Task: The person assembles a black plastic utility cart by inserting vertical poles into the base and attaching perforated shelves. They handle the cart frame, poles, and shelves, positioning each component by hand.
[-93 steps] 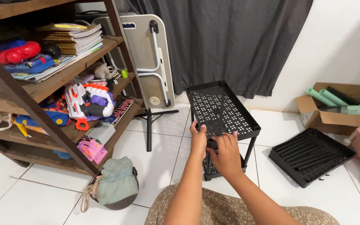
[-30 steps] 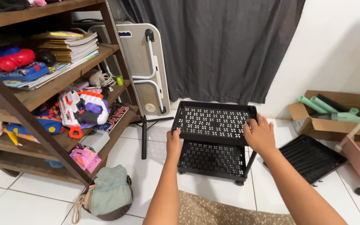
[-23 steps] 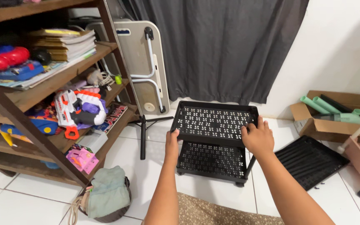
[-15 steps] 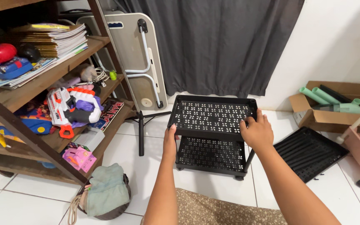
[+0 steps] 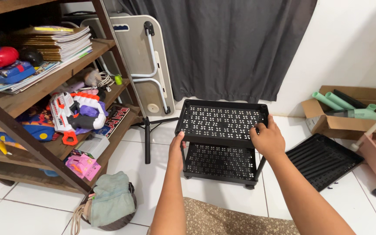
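A: Presently, item one: a black two-tier rack (image 5: pixel 221 143) standing on the white tiled floor (image 5: pixel 162 182) before the dark curtain (image 5: pixel 227 48). What is holding it?

B: The left hand (image 5: pixel 177 150) is gripping the near-left corner of the top tray (image 5: pixel 221 121), fingers curled about the rim. The right hand (image 5: pixel 267 139) is resting on the near-right edge, fingers bent over it.

A: Step in hand?

B: Seemingly, the tray is being seated on its posts; pressing evenly at both corners is what it is calling for.

A: Nearby?

B: A spare black tray (image 5: pixel 323 160) lying to the right, and a cardboard box (image 5: pixel 349 124) of green tubes.
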